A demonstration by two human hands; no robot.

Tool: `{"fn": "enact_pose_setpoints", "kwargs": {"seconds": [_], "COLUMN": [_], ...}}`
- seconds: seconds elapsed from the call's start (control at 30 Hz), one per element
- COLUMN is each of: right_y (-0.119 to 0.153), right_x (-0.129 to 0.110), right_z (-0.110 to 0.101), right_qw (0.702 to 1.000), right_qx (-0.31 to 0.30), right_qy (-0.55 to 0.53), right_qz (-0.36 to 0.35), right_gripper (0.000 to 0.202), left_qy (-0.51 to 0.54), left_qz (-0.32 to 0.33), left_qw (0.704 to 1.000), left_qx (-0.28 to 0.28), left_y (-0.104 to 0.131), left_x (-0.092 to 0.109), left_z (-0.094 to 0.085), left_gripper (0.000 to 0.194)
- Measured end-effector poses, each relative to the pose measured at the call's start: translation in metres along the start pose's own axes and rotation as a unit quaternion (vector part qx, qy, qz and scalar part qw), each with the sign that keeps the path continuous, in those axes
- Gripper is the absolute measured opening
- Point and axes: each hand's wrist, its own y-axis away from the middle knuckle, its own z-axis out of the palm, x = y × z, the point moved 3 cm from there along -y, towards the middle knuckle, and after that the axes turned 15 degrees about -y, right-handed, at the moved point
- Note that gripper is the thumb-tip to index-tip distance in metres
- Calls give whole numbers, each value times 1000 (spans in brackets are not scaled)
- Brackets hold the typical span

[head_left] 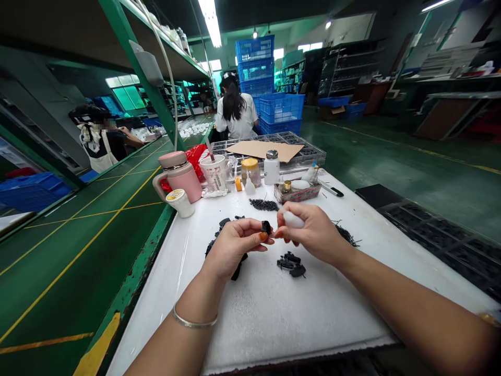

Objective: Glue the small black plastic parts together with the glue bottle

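Observation:
My left hand pinches a small black part between thumb and fingers, above the white table top. Close to its right, my right hand is closed around a small white bottle, its fingertips next to the black part. Several black parts lie on the table below and between the hands. More black pieces are partly hidden behind my left hand. A pile of tiny black pieces sits beyond the hands, and thin black strips lie behind my right wrist.
Along the far edge stand a pink mug, a paper cup, a yellow-lidded jar, a white bottle and a small box. A knife lies at right. A green conveyor runs left. Two people sit beyond.

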Motion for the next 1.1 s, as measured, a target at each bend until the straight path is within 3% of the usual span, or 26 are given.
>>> {"fn": "enact_pose_setpoints", "kwargs": {"seconds": [0.1,0.2,0.33,0.43,0.5,0.63,0.83,1.1], "right_y": [1,1,-1,1,3,7,8,9], "right_x": [0,-5,-11,-16,-20,-25,-26,-25], "right_z": [-11,-24,-36,-46,-49,-44,-28,-28], "right_qw": [999,999,999,996,991,984,983,981], "right_qx": [13,21,20,84,126,130,125,118], "right_qy": [-42,17,49,19,-6,-59,12,30], "right_qz": [-1,-24,2,5,-34,-110,-131,-150], "right_gripper": [34,45,39,35,34,29,22,20], "left_qy": [-34,-59,-73,-84,-93,-118,-214,-233], "left_qz": [-1,-3,-6,-11,-16,-19,-12,-10], "left_qw": [999,998,996,995,994,992,975,971], "left_qx": [15,30,46,47,48,44,54,55], "left_y": [0,0,-1,-2,-3,-2,1,2], "left_x": [1,2,2,1,0,-1,1,1], "left_z": [-3,-5,-6,-5,-4,-2,-1,0], "left_gripper": [24,23,22,21,21,23,20,20]}}
